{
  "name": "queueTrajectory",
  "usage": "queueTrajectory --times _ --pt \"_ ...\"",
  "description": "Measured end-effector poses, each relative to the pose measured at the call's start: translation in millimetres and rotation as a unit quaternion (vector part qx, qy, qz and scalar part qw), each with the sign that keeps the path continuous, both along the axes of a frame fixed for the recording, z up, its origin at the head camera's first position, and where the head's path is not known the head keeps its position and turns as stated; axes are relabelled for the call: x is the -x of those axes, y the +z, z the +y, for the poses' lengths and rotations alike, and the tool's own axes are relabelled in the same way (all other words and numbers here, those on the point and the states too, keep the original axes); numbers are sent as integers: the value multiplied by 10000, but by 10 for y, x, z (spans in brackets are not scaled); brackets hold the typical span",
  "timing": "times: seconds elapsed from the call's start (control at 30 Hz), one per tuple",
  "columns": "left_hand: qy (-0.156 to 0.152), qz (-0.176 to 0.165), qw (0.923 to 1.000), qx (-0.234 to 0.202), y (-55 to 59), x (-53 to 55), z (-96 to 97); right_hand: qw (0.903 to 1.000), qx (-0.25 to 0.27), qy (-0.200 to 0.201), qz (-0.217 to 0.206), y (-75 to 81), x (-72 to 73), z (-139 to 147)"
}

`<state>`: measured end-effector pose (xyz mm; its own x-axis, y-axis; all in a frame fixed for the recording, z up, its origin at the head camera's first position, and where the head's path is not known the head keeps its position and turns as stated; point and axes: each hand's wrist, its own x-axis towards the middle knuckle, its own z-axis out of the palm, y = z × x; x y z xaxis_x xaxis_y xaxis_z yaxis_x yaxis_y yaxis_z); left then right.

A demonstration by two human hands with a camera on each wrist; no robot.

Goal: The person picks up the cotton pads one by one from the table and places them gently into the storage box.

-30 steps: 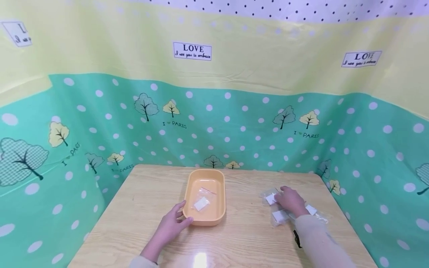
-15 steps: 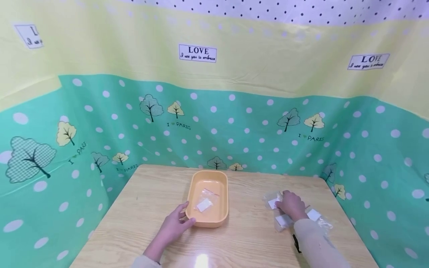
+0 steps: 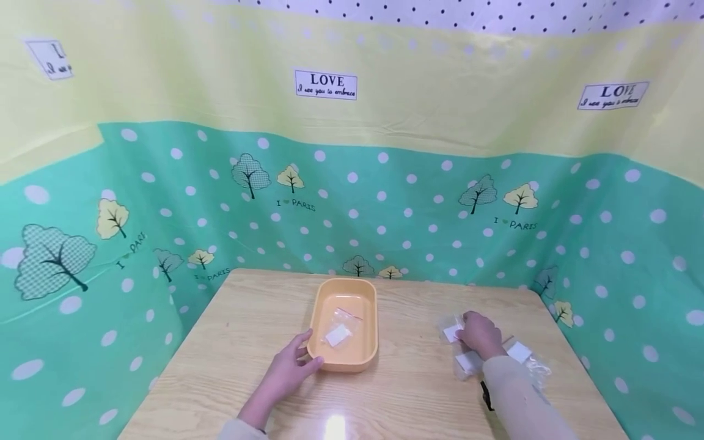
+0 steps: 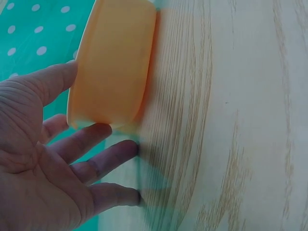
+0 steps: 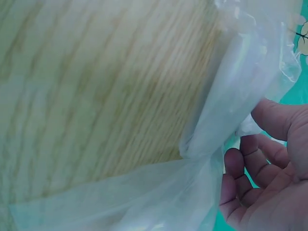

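In the head view my left hand (image 3: 287, 370) rests at the near left corner of an orange plastic tray (image 3: 371, 330). The left wrist view has its thumb against the tray's rim and the other fingers spread beside the corner. Inside the tray lies a small clear zip bag (image 3: 338, 334) holding a white piece. On the right, my right hand (image 3: 481, 335) pinches a clear plastic bag (image 5: 231, 91) between thumb and curled fingers; part of this bag is hidden by the hand. Close by lie another bag (image 3: 467, 363) and a further bag (image 3: 519, 352), both with white pieces inside.
Everything stands on a light wooden table (image 3: 396, 397). A green and yellow printed curtain (image 3: 407, 208) encloses its back and sides. Some crumpled clear plastic (image 3: 538, 370) lies right of the right wrist. A black object (image 3: 486, 396) shows beside the right sleeve.
The head view has shifted a little, so all appears slightly farther right. The right hand stays at the bags, its fingers a bit more drawn in. The left hand keeps its place on the tray.
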<state>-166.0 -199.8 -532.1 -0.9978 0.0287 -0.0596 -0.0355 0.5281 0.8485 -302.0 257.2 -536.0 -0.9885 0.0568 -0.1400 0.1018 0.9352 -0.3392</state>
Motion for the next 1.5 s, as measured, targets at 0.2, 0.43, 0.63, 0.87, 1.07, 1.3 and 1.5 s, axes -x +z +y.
queueTrajectory --times 0.2,0.43,0.63,0.87,1.07,1.3,1.5 --pt "-7 76 10000 57 29 -3 3 10000 60 -2 -29 1 -10 -10" --pt "21 28 10000 34 12 17 -1 9997 224 -59 53 18 -20 19" --pt "16 6 10000 60 29 24 -9 9984 520 -175 118 34 -27 64" --pt "-77 8 10000 15 26 20 -16 9919 1184 -356 296 57 -38 143" --pt "-76 -27 10000 1 5 5 -4 9842 1586 -408 669 139 -94 187" --pt "-100 26 9999 28 16 -5 0 9665 2326 -678 841 197 -77 211" --pt "-110 21 9999 42 23 -5 0 9533 2841 -714 740 275 -91 179"
